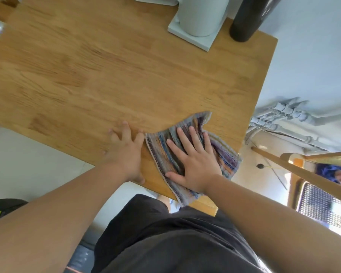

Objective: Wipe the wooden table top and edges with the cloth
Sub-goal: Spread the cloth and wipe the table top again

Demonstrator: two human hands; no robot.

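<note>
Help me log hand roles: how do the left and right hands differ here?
The right hand presses flat on the cloth; the left hand rests on the bare table beside it. The right hand lies nearer the table's corner than the left hand. Both lie flat, fingers spread.

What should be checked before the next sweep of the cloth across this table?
1. Right hand pressed flat on the striped cloth: ok.
2. Left hand resting on the bare wooden table, beside the cloth and off it: ok.
3. Cloth lying fully on the table top: not ok, one corner hangs over the near edge.
4. Far right corner free for wiping: not ok, a white appliance and a dark cylinder stand there.
5. Cloth damp enough: cannot tell.
6. Table top free of dust or marks: cannot tell, the picture is blurred.
</note>
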